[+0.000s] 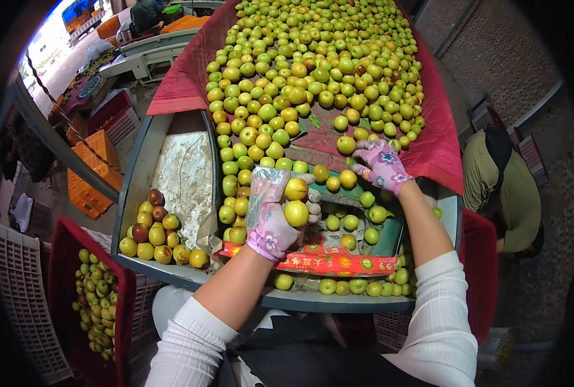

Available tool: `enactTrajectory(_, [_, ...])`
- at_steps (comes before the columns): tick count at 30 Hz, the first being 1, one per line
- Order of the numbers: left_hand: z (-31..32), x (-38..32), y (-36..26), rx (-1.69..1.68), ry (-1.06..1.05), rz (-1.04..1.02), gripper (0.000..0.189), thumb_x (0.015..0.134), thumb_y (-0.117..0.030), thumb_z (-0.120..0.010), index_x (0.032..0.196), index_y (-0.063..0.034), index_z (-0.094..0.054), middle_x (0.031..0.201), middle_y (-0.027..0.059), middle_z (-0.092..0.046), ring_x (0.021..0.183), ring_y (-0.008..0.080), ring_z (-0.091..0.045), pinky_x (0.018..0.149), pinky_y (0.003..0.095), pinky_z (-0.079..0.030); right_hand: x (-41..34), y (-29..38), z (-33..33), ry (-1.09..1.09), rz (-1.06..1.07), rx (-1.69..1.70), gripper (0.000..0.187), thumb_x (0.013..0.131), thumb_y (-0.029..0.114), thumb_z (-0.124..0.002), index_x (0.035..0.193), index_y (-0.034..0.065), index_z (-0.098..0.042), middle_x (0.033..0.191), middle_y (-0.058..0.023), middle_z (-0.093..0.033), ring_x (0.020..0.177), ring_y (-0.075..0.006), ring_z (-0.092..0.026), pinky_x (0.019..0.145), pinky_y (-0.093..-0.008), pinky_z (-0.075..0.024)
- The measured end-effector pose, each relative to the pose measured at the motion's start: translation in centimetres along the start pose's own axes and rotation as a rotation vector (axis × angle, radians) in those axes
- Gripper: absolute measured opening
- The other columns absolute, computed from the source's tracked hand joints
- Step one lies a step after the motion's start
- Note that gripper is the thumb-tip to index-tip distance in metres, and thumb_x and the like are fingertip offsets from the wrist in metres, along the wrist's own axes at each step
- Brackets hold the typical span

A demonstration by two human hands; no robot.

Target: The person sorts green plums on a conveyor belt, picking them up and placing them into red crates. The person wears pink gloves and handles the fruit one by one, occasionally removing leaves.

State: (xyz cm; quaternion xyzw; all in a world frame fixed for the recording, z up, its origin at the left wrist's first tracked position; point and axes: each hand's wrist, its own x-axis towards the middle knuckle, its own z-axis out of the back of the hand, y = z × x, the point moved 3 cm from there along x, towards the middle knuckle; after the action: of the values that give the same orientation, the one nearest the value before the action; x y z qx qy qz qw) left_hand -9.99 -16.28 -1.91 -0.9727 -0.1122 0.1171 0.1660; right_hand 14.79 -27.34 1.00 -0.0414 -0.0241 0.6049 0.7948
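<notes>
My left hand, in a pink floral glove, is turned palm up. Two yellow-green jujubes rest in its curled fingers. Clear plastic film lies along the hand's left side. My right hand, gloved alike, reaches to the front of the heap of jujubes on the sorting table. Its fingers are spread and slightly blurred, close to a large jujube and another jujube. Below the hands, several jujubes lie in a green-edged opening behind a strip of red printed tape.
Brown-marked jujubes sit in the left metal tray. Red cloth lines the table's sides. A red-lined crate of jujubes stands lower left, near orange crates. A person bends over at right.
</notes>
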Motion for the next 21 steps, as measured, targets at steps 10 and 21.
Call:
enactTrajectory(10, [-0.1, 0.3, 0.0, -0.051, -0.020, 0.016, 0.053, 0.097, -0.053, -0.049, 0.114, -0.0039, -0.059, 0.087, 0.0081, -0.061, 0.067, 0.0187, -0.058, 0.057, 0.0297, -0.048, 3.7, -11.2, -4.0, -0.163, -0.707, 0.080, 0.079, 0.092, 0.066, -0.041, 0.154, 0.0203, -0.026, 0.161, -0.0111, -0.022, 0.147, -0.0424, -0.015, 0.118, -0.0547, -0.0177])
enactTrajectory(21, [0.0, 0.0, -0.4, -0.054, -0.013, -0.014, 0.052, 0.096, -0.055, -0.048, 0.105, -0.0049, -0.060, 0.083, 0.0085, -0.061, 0.066, 0.0197, -0.060, 0.054, 0.0306, -0.049, 7.0, 7.2, -0.4, -0.266, 0.033, 0.220, 0.054, 0.091, 0.048, -0.055, 0.134, 0.0161, -0.052, 0.140, -0.0154, -0.047, 0.125, -0.0386, -0.046, 0.103, -0.0514, -0.0364])
